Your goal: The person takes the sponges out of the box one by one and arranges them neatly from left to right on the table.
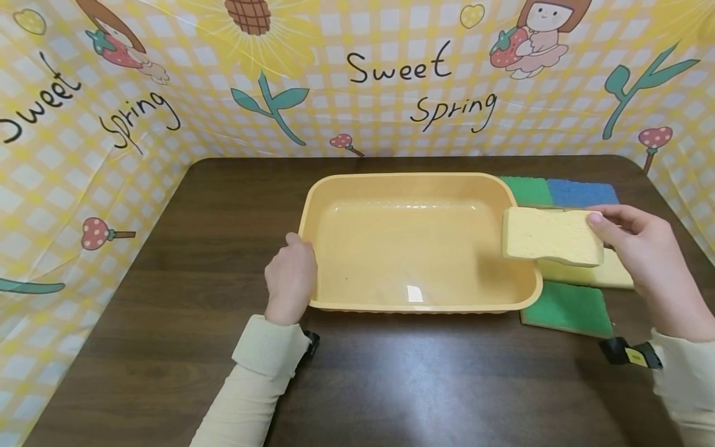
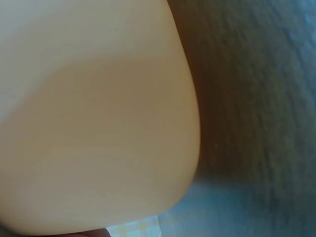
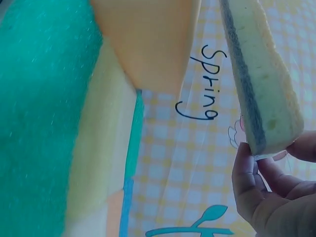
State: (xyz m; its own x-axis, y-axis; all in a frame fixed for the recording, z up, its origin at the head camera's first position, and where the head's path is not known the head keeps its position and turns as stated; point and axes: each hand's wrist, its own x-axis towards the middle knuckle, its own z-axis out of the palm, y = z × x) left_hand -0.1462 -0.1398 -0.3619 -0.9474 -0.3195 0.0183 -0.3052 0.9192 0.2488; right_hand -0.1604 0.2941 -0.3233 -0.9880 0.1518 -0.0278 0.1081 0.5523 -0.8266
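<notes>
A yellow sponge is pinched by its right end between the thumb and fingers of my right hand. It is raised, its left end over the right rim of a yellow plastic basin. In the right wrist view the sponge shows a dark scouring layer along one side, with the right hand at its lower end. My left hand grips the basin's left rim, its fingertips partly hidden. The left wrist view shows only the basin wall close up.
Right of the basin lie more sponges: a green one and a blue one at the back, a pale yellow one, and another green one in front. A checked cloth rises behind the dark wooden table.
</notes>
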